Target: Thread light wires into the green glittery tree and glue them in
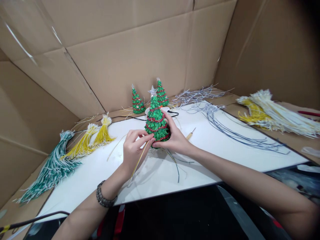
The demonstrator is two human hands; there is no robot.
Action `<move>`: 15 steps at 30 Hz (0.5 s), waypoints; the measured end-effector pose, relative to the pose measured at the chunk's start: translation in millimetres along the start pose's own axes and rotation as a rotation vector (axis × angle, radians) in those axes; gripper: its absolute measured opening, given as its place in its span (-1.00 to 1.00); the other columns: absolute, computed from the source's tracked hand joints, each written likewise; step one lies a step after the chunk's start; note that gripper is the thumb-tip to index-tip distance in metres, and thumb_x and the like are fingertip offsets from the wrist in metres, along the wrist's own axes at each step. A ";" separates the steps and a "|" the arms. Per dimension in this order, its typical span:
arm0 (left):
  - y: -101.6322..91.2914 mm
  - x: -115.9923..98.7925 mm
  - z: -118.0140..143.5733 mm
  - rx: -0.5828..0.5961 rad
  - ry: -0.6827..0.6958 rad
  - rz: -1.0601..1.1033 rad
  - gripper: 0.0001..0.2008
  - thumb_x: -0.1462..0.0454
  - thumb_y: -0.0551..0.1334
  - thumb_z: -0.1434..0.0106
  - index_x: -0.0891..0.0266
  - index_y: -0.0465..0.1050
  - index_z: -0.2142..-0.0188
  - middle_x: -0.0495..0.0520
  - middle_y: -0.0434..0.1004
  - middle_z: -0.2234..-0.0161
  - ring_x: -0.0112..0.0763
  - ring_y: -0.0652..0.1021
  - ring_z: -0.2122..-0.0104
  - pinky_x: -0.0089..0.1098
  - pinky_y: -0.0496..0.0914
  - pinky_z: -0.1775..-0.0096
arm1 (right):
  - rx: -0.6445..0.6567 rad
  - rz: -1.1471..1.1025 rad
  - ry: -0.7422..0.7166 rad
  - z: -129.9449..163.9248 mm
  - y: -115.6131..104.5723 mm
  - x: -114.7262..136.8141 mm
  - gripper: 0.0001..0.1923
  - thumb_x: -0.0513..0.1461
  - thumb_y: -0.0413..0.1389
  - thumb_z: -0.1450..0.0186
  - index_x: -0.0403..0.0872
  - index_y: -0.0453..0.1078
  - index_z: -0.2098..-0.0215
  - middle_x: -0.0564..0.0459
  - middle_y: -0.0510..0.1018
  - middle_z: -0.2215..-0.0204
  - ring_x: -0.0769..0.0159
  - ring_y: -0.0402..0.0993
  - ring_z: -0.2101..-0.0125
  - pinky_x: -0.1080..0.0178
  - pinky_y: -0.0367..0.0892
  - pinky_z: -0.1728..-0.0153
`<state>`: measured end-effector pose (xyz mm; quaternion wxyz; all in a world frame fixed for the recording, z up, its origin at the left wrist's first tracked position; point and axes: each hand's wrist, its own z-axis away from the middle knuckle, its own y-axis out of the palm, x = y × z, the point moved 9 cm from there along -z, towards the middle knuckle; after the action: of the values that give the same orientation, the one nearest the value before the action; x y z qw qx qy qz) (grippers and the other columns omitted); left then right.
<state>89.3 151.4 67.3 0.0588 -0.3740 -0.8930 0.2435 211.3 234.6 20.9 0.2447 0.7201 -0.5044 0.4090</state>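
A small green glittery tree [156, 118] with red garlands and a clear star on top stands on the white board [225, 146]. My right hand [175, 137] wraps around its lower right side. My left hand [133, 148] pinches a thin yellow strand [138, 160] against the tree's base on the left; the strand runs down toward my wrist. A few dark and pale strands [175, 161] trail out from under the tree onto the board.
Two smaller green trees [138, 101] [162, 93] stand behind. Bundles of yellow strands [96, 136] and green-white strands [53, 166] lie left; blue-grey strands [230, 128] and pale yellow bundles [272, 113] lie right. A thin pick tool [190, 134] lies beside my right hand. Cardboard walls [140, 50] surround the board.
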 end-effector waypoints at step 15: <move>-7.7 9.5 2.3 -0.085 -0.129 0.103 -0.90 0.42 0.31 -0.25 0.23 0.50 0.25 -0.02 0.60 0.35 -0.47 0.58 0.34 -0.44 0.48 0.21 | 0.015 -0.012 0.022 0.3 2.0 2.2 0.29 -0.10 0.48 0.04 0.11 -0.19 -0.46 -0.13 0.26 -0.30 -0.02 0.26 -0.28 -0.08 0.19 -0.29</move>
<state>76.9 152.6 68.2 -0.0273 -0.4050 -0.8840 0.2318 209.9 232.5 22.5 0.2472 0.7206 -0.4941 0.4189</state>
